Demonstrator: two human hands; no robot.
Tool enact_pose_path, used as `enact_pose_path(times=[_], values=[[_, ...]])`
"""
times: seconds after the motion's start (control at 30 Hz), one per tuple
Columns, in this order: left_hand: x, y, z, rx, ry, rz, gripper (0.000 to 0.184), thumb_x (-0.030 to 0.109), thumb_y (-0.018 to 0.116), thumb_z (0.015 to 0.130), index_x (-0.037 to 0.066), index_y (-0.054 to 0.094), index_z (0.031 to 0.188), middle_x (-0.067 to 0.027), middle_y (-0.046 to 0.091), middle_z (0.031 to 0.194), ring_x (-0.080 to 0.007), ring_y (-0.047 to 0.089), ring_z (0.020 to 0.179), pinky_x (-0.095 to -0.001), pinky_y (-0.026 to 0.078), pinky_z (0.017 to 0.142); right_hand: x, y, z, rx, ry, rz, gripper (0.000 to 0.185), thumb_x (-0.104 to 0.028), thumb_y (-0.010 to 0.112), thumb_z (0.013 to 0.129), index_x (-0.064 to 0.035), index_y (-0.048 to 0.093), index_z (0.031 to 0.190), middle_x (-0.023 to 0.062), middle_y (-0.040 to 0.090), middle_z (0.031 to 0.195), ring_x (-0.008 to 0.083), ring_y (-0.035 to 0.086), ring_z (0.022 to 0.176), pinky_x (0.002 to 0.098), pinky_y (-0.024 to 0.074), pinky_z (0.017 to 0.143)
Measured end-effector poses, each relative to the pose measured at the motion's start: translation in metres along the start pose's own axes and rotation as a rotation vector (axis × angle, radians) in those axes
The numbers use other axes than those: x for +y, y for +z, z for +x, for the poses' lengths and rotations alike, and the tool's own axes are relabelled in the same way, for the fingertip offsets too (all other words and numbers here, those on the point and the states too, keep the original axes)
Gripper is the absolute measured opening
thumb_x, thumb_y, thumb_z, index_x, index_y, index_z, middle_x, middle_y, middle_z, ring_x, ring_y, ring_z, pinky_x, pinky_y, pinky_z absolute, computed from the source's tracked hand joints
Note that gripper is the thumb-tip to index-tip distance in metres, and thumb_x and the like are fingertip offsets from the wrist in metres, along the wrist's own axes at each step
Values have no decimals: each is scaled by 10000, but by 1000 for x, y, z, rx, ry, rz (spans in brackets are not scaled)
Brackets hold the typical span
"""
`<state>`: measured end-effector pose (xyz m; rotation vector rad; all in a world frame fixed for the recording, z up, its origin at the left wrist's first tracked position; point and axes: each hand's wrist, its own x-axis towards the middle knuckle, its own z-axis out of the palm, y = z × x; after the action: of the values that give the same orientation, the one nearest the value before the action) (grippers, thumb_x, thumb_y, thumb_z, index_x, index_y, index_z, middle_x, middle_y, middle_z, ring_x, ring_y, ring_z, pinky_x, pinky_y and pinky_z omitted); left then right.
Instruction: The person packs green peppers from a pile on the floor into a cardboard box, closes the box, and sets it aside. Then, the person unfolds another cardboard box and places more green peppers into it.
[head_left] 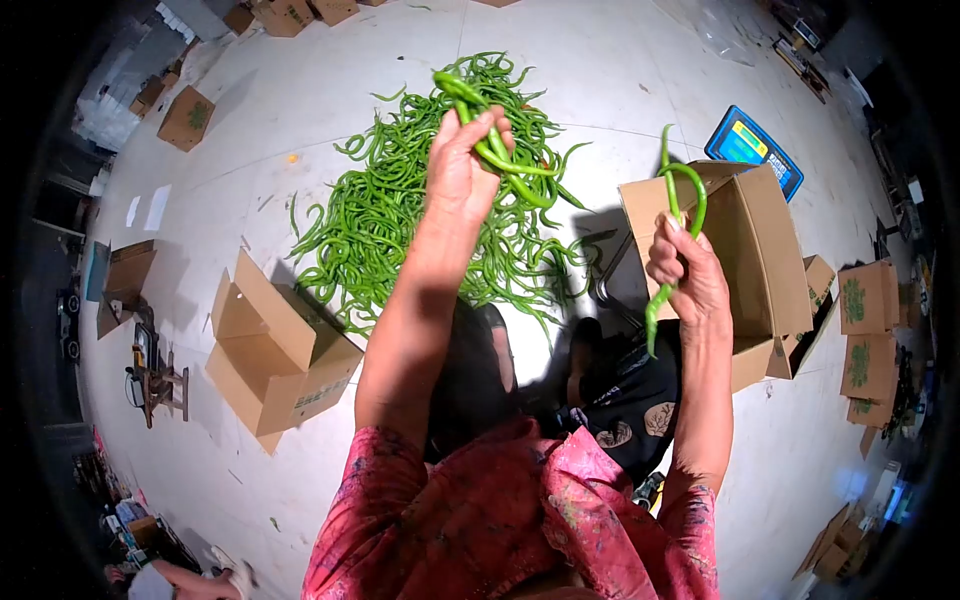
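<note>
Several long green peppers [515, 180] are in my left hand [465, 165], its fingers wrapped round them above the big pile. My right hand [690, 265] grips more green peppers [697, 195], their curved ends sticking out above and below the fist. The pile of green peppers [385, 200] is spread over the pale floor beyond my knees. Just behind and right of my right hand stands an open cardboard box [780, 255]. Another open cardboard box [265, 355] stands to the left of my left forearm.
A blue scale display [752, 152] is behind the right box. More boxes [868, 300] stand at the far right, and one box [187, 118] sits at the upper left. A small wooden stool [165, 388] is at the left. Part of another person [190, 580] shows at the lower left.
</note>
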<state>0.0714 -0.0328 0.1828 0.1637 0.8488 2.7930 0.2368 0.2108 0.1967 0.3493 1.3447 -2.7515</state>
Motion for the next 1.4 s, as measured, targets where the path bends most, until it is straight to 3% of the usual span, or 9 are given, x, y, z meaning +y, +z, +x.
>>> enact_pose_path(times=[0.27, 0.33, 0.5, 0.63, 0.87, 0.97, 1.17, 1.33, 1.4], values=[[-52, 30, -35, -324, -330, 47, 390, 45, 503, 939, -11, 446, 1321, -133, 582, 1213, -212, 593, 1087, -332, 501, 921, 10, 47, 36, -20, -16, -411, 402, -176, 789, 789, -5, 626, 1114, 15, 630, 868, 58, 503, 663, 221, 427, 598], [-63, 39, -45, -238, -389, -34, 401, 78, 479, 969, -13, 420, 1354, -132, 569, 1243, -215, 577, 1123, -343, 468, 976, 20, 50, 43, -31, -20, -400, 415, -134, 811, 750, -13, 645, 1111, 37, 674, 940, 117, 615, 825, 261, 509, 758], [-67, 45, -53, -258, -403, -23, 386, 102, 484, 981, -16, 432, 1345, -137, 568, 1250, -220, 569, 1135, -366, 449, 1002, 16, 37, 43, 20, 53, -272, 293, -71, 765, 774, -26, 656, 1042, 41, 678, 930, 117, 623, 804, 261, 516, 726], [-72, 35, -46, -248, -414, 22, 291, 115, 504, 978, -7, 511, 1242, -120, 602, 1180, -217, 579, 1114, -357, 462, 980, 11, 25, 46, -26, 31, -176, 207, -172, 690, 851, -64, 662, 1025, -50, 616, 814, 13, 415, 579, 177, 283, 479], [-78, 42, -53, -105, -303, 28, 232, 127, 516, 978, 6, 535, 1175, -111, 597, 1160, -220, 543, 1160, -369, 421, 1020, 16, 13, 45, 36, -7, -221, 242, -130, 665, 865, -42, 657, 1091, -29, 639, 876, 33, 507, 656, 192, 412, 557], [-85, 38, -53, -181, -238, 96, 240, 149, 505, 991, 13, 533, 1186, -112, 590, 1180, -224, 532, 1174, -369, 391, 1050, 20, 30, 41, 11, -98, -229, 396, -157, 742, 808, -32, 617, 1163, 68, 679, 1062, 154, 641, 960, 291, 507, 860], [-93, 49, -59, -65, -356, 96, 370, 278, 453, 1022, 41, 494, 1303, -76, 556, 1283, -193, 513, 1195, -369, 362, 1081, 33, 23, 49, 131, -337, -882, 660, -254, 814, 641, -59, 551, 1214, 184, 666, 1051, 333, 653, 968, 405, 510, 867], [-97, 67, -67, -217, -316, 278, 420, 293, 478, 1010, 36, 466, 1343, -59, 516, 1343, -174, 470, 1240, -352, 311, 1097, 15, 13, 46, 96, -323, -551, 448, -189, 776, 652, -37, 642, 1051, 88, 693, 895, 207, 651, 863, 335, 515, 829], [-93, 78, -72, -126, -350, 488, 505, 260, 531, 981, 4, 406, 1397, -107, 465, 1405, -194, 466, 1258, -339, 332, 1068, -20, 7, 29, 148, -360, -764, 373, -150, 720, 760, -21, 635, 1099, 42, 660, 933, 115, 599, 825, 268, 490, 765]])
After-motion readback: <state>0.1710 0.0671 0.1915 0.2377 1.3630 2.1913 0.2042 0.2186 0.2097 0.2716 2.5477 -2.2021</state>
